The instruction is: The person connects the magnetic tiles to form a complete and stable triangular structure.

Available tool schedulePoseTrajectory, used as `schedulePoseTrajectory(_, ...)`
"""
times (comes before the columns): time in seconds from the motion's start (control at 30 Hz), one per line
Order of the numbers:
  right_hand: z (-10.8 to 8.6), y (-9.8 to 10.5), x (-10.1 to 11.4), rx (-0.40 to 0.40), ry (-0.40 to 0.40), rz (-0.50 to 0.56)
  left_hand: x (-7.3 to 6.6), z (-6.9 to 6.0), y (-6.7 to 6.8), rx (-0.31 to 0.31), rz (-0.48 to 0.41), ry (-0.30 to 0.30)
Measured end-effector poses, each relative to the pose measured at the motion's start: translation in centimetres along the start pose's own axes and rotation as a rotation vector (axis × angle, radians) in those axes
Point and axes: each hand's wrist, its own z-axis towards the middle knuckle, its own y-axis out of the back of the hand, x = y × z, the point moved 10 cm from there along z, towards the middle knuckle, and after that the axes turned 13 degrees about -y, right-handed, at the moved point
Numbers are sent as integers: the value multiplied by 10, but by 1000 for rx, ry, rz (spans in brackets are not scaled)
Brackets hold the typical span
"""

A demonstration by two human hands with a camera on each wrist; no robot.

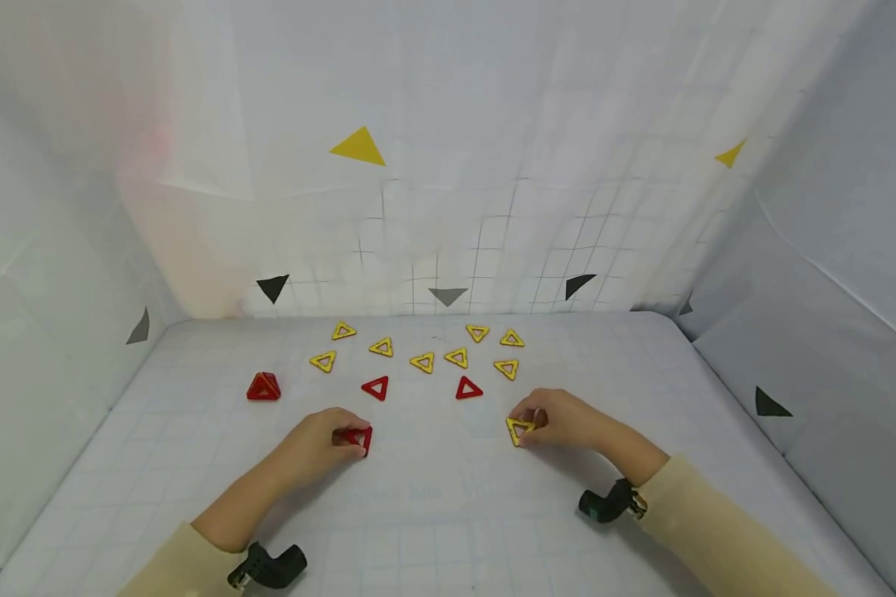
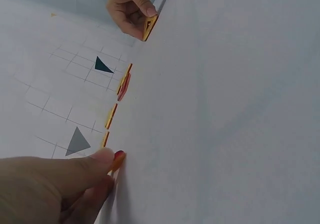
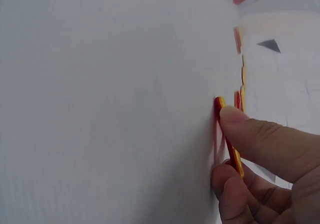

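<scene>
In the head view my left hand [image 1: 315,445] pinches a red triangle frame [image 1: 369,440] between thumb and fingers, low over the white table. My right hand [image 1: 567,420] grips a yellow triangle frame [image 1: 513,432] by its right side. That triangle [image 3: 231,151] has a red face and a yellow face in the right wrist view. Two red triangles, one on the left [image 1: 384,386] and one on the right [image 1: 461,387], lie beyond the hands. Farther back, several yellow triangles [image 1: 429,362] are spread out flat.
A red pyramid-like piece [image 1: 263,388] stands at the left of the white table [image 1: 418,531]. White sheets with printed triangles and grid lines form walls at the back [image 1: 455,207] and both sides. Each wrist carries a black device, one left [image 1: 276,568], one right [image 1: 603,503].
</scene>
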Motion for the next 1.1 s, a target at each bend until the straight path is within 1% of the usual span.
schedulePoseTrajectory(0.03, -1, -2, 4, 8, 18, -13, -1, 0, -1, 7, -6, 0)
schedulePoseTrajectory(0.13, -1, -9, 12, 27, 33, -42, -2, 1, -3, 18, -35, 17)
schedulePoseTrajectory(0.2, -1, -12, 17, 32, 31, -50, -3, 2, -5, 20, -53, 35)
schedulePoseTrajectory(0.27, -1, -15, 21, 36, 20, -51, -4, 2, -8, 21, -61, 37)
schedulePoseTrajectory(0.37, -2, -19, 29, 39, 18, -42, -9, 4, -14, 22, -65, 15)
schedulePoseTrajectory(0.47, -2, -24, 37, 43, 30, -46, -16, 6, -19, 24, -57, -26)
schedulePoseTrajectory(0.6, -2, -31, 48, 44, 72, -51, -28, 9, -27, 26, -37, -76)
schedulePoseTrajectory(0.7, -3, -36, 55, 45, 109, -47, -36, 11, -34, 37, -14, -100)
schedulePoseTrajectory(0.83, -3, -41, 63, 45, 137, -54, -48, 15, -46, 70, 19, -121)
schedulePoseTrajectory(0.97, -1, -46, 67, 57, 129, -48, -60, 18, -56, 99, 42, -133)
schedulePoseTrajectory(1.1, -2, -48, 71, 70, 126, -36, -68, 21, -62, 110, 50, -130)
